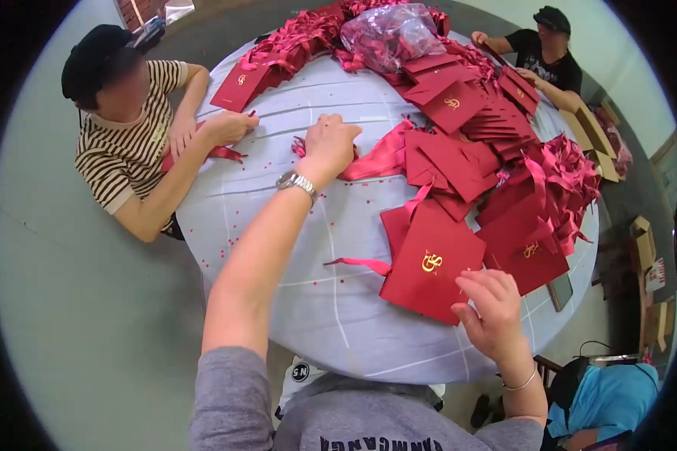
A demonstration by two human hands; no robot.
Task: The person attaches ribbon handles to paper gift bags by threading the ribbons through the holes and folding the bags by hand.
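My left hand (pixel 331 146), with a metal watch at the wrist, reaches to the middle of the table. Its fingers close on a bundle of red ribbons (pixel 380 158), whose ends show on both sides of the hand. My right hand (pixel 493 308) is at the lower right edge of a flat red paper bag (pixel 435 259) with a gold emblem. Its fingers are bent and apart from the thumb; whether they touch the bag is unclear. A loose ribbon (pixel 361 263) trails left from that bag. Another red bag (pixel 523 244) lies just beyond my right hand.
Stacked red bags (pixel 496 120) and a ribbon heap (pixel 557 180) cover the right side of the round table (pixel 293 316). A clear plastic bag (pixel 391 34) sits at the back. Co-workers sit left (pixel 128 128) and far right (pixel 545 60). A phone-like slab (pixel 560 292) lies near the right edge.
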